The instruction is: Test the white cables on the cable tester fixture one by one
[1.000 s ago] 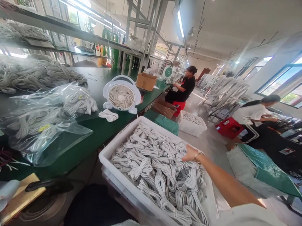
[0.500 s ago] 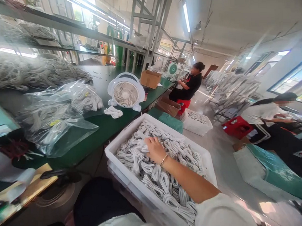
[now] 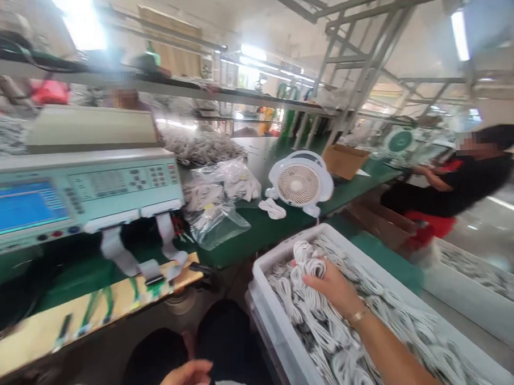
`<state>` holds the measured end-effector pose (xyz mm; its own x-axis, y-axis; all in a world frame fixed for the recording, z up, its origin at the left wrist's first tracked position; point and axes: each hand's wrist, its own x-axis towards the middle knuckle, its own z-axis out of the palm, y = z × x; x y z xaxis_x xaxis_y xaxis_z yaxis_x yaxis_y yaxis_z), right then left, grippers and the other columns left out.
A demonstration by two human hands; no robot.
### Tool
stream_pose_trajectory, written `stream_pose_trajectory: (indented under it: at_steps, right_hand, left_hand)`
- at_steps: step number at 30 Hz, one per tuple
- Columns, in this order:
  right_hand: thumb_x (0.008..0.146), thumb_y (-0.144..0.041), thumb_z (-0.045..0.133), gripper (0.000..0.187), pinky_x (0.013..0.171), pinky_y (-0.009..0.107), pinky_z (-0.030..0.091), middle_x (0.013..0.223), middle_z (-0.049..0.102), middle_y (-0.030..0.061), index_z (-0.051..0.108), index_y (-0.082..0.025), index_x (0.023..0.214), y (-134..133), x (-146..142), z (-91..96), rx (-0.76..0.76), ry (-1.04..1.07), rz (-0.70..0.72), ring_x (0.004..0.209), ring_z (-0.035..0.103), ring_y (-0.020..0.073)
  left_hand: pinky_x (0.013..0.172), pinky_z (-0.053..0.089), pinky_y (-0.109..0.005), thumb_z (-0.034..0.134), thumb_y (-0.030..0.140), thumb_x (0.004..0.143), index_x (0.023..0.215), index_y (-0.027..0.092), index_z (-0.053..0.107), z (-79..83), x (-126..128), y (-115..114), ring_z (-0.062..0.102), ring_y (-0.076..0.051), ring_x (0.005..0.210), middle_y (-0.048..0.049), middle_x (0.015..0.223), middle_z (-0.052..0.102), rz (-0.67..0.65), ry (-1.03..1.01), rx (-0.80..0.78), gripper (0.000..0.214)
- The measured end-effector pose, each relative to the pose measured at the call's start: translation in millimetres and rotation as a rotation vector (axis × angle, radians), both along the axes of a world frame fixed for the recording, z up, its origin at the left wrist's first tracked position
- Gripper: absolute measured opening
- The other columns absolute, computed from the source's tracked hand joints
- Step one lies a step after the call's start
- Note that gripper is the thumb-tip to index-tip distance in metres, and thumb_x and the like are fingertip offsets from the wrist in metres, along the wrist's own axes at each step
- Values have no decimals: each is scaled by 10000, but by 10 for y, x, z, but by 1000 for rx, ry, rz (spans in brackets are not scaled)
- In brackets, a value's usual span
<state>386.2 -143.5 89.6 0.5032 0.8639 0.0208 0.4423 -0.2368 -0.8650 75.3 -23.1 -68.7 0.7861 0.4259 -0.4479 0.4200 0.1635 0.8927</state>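
Observation:
My right hand (image 3: 331,286) grips a coiled white cable bundle (image 3: 308,262) just above the heap, its fingers wrapped partly out of sight behind the coils. Under it lies a heap of similar coiled cables (image 3: 349,356) filling a white plastic crate (image 3: 260,274). At the bottom edge, over my lap, my left hand (image 3: 184,380) shows loosely bent fingers with nothing visible in them; part of it is cut off by the frame.
A tester with a blue screen (image 3: 23,205) stands left, above a wooden board (image 3: 117,318) with connectors. On the green bench are bagged cables (image 3: 217,205), a loose coil (image 3: 272,209) and a white fan (image 3: 299,185). A person in black (image 3: 480,177) sits at right.
The view has swung left, bringing in the tester and wooden board. My right hand has closed on a cable bundle and lifted it slightly. My left hand has come into view.

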Motion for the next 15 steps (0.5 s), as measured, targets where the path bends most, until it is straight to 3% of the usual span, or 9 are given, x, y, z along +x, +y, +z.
stream_pose_trajectory:
  at_steps: [3, 5, 7, 9, 12, 15]
  right_hand:
    - [649, -225, 546, 373, 682, 321, 437, 908, 602, 78, 485, -143, 1008, 342, -591, -83, -2, 479, 308, 808, 556, 209]
    - [606, -163, 552, 437, 658, 298, 440, 887, 600, 59, 468, -150, 1034, 570, -991, -201, -57, 566, 440, 785, 558, 194]
    - [558, -69, 519, 558, 648, 272, 436, 873, 592, 36, 419, -168, 1097, 773, -1326, -328, -90, 493, 512, 748, 554, 166]
    - [522, -22, 487, 682, 665, 260, 427, 945, 561, 35, 350, -191, 1168, 944, -1551, -427, -71, 372, 535, 740, 544, 146]
    - [511, -25, 504, 691, 693, 248, 411, 1014, 511, 31, 368, -212, 1163, 1149, -1677, -512, -4, 280, 487, 754, 528, 136]
    - [620, -167, 541, 284, 571, 231, 420, 717, 537, -18, 534, -184, 903, 1287, -1691, -601, -21, 396, 422, 583, 504, 116]
  left_hand:
    - [834, 368, -326, 590, 405, 637, 1084, 237, 484, 392, 215, 57, 499, -208, 938, -62, 1025, 561, 133, -388, -96, 489]
    - [877, 327, -319, 601, 369, 641, 1120, 228, 453, 673, 299, 102, 457, -210, 1006, -71, 1135, 495, 238, -541, -143, 521]
    - [839, 354, -320, 558, 369, 681, 1106, 211, 462, 851, 307, 149, 486, -208, 965, -78, 1094, 523, 379, -609, -263, 464]
    - [774, 386, -306, 526, 374, 704, 1055, 182, 497, 880, 234, 196, 528, -199, 882, -84, 1000, 571, 539, -622, -347, 401]
    - [682, 403, -274, 524, 388, 700, 975, 155, 531, 736, 37, 260, 563, -177, 764, -83, 906, 599, 714, -563, -414, 360]
    - [629, 405, -256, 536, 406, 683, 932, 148, 535, 577, -135, 309, 569, -162, 708, -82, 885, 601, 809, -501, -467, 358]
